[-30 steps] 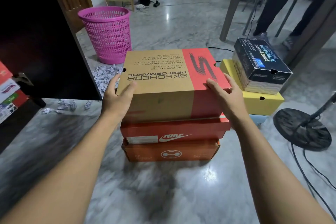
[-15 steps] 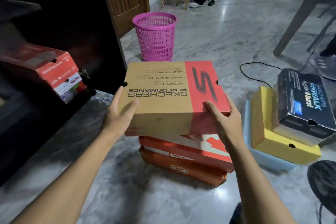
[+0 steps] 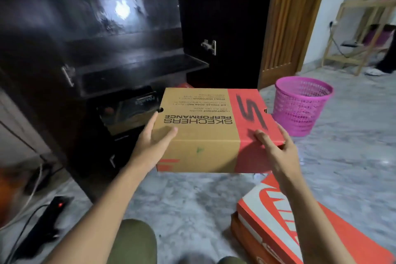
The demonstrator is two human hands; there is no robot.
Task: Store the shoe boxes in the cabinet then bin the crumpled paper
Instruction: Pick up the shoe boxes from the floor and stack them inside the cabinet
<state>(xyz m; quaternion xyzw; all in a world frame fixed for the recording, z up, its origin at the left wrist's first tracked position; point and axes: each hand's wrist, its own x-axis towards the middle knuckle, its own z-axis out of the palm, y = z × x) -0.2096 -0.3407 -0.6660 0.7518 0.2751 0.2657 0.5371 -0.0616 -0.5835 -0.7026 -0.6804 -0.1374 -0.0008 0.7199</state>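
Observation:
A brown and red Skechers shoe box [image 3: 205, 133] is held in the air in front of the dark open cabinet [image 3: 120, 66]. My left hand [image 3: 153, 142] grips its near left corner, thumb on the lid. My right hand [image 3: 276, 148] grips the near right corner on the red part. A dark shoe box [image 3: 128, 111] lies inside the cabinet under the shelf. An orange and white Nike box [image 3: 278, 216] lies on another orange box at the lower right. The pink mesh bin [image 3: 300, 105] stands on the floor to the right. No crumpled paper shows clearly.
The cabinet door [image 3: 222, 25] stands open behind the box, next to a wooden door [image 3: 287, 23]. A black power strip [image 3: 47, 221] with a red light and cables lies on the marble floor at the lower left. A wooden rack [image 3: 364, 34] is at the far right.
Both hands have lifted the Skechers box off the stack and carried it left toward the cabinet. The view has swung left, so the yellow and black boxes are out of sight.

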